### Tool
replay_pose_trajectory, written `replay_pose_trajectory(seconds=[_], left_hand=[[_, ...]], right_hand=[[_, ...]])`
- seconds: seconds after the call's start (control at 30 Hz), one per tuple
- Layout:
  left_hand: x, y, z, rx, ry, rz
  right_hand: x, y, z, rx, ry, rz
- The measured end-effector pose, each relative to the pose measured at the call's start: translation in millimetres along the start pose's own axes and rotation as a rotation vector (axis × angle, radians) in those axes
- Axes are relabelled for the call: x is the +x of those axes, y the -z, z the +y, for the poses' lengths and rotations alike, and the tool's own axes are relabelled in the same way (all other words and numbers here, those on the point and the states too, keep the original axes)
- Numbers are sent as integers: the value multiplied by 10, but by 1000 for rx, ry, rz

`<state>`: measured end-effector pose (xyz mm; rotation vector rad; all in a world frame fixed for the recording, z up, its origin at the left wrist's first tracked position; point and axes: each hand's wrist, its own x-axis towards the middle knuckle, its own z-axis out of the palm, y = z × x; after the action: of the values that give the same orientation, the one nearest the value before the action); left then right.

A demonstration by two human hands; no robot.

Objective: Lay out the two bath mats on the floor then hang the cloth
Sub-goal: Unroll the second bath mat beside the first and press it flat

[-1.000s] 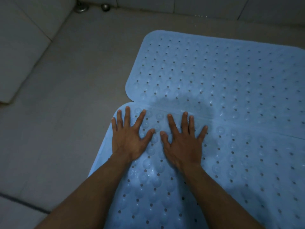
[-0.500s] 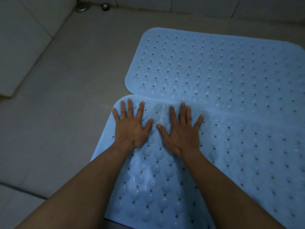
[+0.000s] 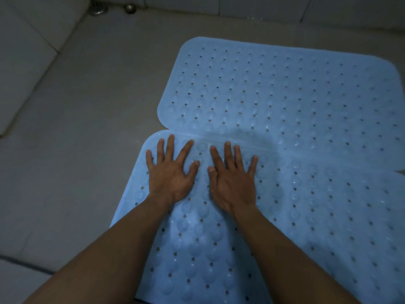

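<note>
Two pale blue rubber bath mats with holes and suction bumps lie flat on the tiled floor. The far mat spreads toward the back wall. The near mat lies in front of it, its far edge slightly overlapping the far mat. My left hand and my right hand rest palm down, side by side, fingers spread, on the near mat's far left corner. Neither hand holds anything. No cloth is in view.
Grey floor tiles stretch to the left of the mats. A tiled wall rises at the left and another along the back. A metal drain and a small round fitting sit in the far left corner.
Both hands have slid a little forward along the near mat toward its far edge and stay flat, pressing on it. The mats lie where they were.
</note>
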<state>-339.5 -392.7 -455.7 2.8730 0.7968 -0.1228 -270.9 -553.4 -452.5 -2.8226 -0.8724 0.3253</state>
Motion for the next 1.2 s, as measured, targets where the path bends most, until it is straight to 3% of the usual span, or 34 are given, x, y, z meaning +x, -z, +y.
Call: replay_pose_trajectory(seconds=[0.1,0.2,0.27,0.4,0.57,0.73,0.9,1.2], left_hand=[[18,69,17,10,-5,-96],[83,245,69,48,23,-270],[61,339,165,152,18,-284],[-233,306,801,121,-158,-129],[-520,83,1844,50,-294,-136],[-724,-136,2406,-9,-239,-204],[-779,-265,2553,-36,-113,-196],[-778,-268,2678,24,-49,-171]], right_hand=[[12,86,47,76,37,-72],[-22,309,240,376,81,-131],[-131,439,460,486,102,-75],[-466,598,1073,380,16,56],[-962,670,2013,85,-239,57],[-1328,648,2765,18,-499,-86],[-1391,534,2854,28,-498,-20],[-1374,482,2881,-11,-465,19]])
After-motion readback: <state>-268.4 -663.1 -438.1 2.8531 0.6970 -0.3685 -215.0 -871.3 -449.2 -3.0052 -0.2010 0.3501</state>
